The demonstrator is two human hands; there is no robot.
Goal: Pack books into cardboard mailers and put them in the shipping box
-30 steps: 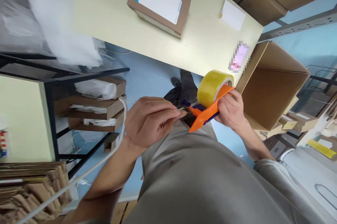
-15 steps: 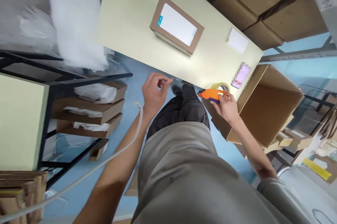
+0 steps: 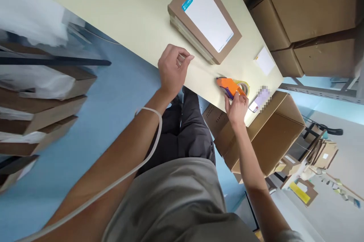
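Note:
A brown carton (image 3: 178, 14) with a large white label (image 3: 209, 18) lies on the pale table (image 3: 127, 11). My left hand (image 3: 173, 68) hovers by the carton's near side, fingers curled and thumb tip against the forefinger. Whatever that pinch may hold is too small or hidden to make out. To the right, my right hand (image 3: 237, 109) grips an orange tape dispenser (image 3: 227, 84) low over the table's front edge. A yellowish tape roll (image 3: 243, 87) shows just behind the dispenser. A white cord (image 3: 159, 121) loops around my left forearm.
A phone (image 3: 257, 102) and a small white box (image 3: 265, 61) lie at the table's right end. Below that end stands a large open carton (image 3: 275, 139). Stacked cartons (image 3: 313, 14) line the far side. Shelved trays (image 3: 54, 109) with white bags are at left.
Both hands have come in over the table's front edge, the left one close to the carton. The tape dispenser has moved along in my right hand. My view has shifted nearer the table.

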